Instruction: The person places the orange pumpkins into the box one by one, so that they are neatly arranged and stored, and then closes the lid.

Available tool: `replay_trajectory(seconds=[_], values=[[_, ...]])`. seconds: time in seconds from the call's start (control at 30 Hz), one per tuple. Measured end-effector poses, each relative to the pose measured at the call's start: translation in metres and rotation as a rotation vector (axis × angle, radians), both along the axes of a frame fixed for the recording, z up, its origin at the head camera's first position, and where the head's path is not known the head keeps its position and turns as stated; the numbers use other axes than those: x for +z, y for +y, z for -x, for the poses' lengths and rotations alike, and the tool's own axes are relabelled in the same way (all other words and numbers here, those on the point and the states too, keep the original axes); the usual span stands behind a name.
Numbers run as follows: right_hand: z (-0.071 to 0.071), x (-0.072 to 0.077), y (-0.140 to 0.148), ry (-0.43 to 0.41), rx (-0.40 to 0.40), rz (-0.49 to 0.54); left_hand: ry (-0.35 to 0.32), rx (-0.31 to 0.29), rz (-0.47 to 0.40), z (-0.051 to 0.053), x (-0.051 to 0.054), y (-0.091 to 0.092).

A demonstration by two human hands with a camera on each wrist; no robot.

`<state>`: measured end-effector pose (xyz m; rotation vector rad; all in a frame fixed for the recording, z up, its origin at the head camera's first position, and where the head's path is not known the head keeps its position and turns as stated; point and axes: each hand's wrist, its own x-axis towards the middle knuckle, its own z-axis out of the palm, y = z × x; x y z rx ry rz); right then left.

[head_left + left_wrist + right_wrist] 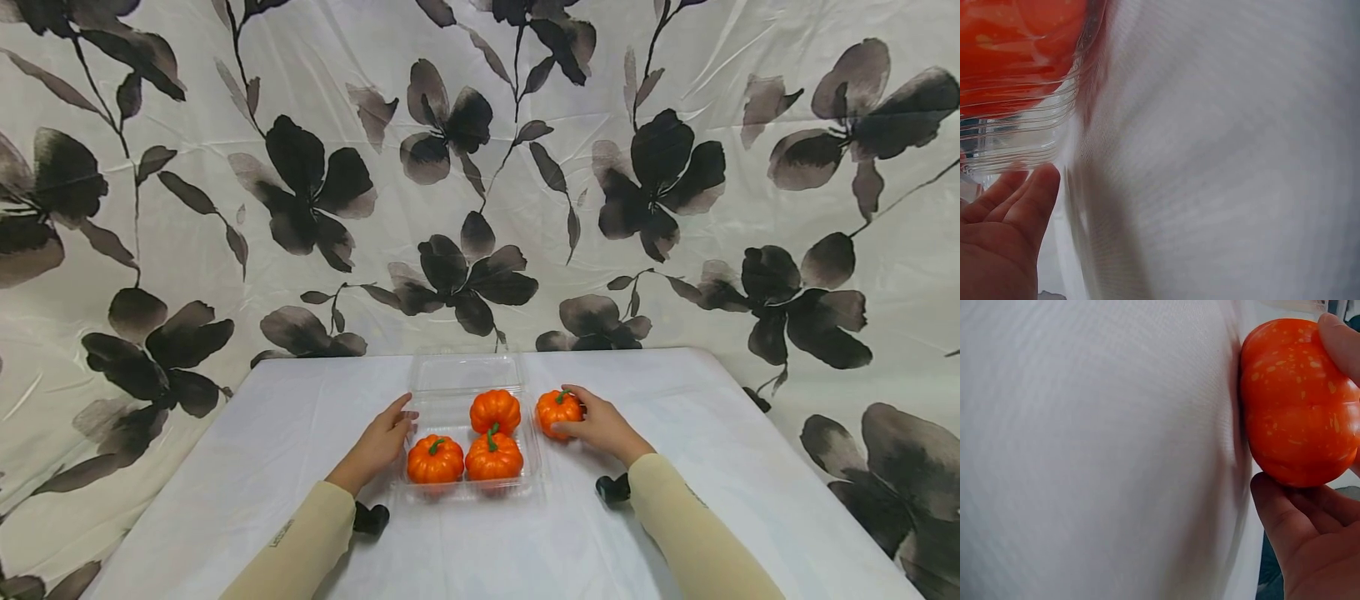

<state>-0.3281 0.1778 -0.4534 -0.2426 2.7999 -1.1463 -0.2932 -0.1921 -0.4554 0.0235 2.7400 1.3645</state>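
My right hand [602, 427] grips a glossy, orange, ribbed pumpkin with a green stem [557, 412], thumb and fingers on opposite sides, presumably for balance; it sits on the white cloth-covered table [315, 408], just right of the clear plastic lidded container [448, 408]; my left hand [381, 439], fingers extended, touches that container's left side, perhaps steadying it; inside, three matching orange pumpkins [491, 465] sit close, two in front, one back right.
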Motion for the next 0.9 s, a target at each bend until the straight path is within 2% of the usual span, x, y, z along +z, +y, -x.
replay_trajectory(seconds=[0.27,0.9], values=[[0.000,0.005,0.004,0.004,0.008,0.034,0.001,-0.004,-0.006,-0.002,0.005,0.001],[-0.012,0.022,0.010,0.063,0.020,0.057,0.005,-0.007,-0.003,-0.003,0.004,0.002]])
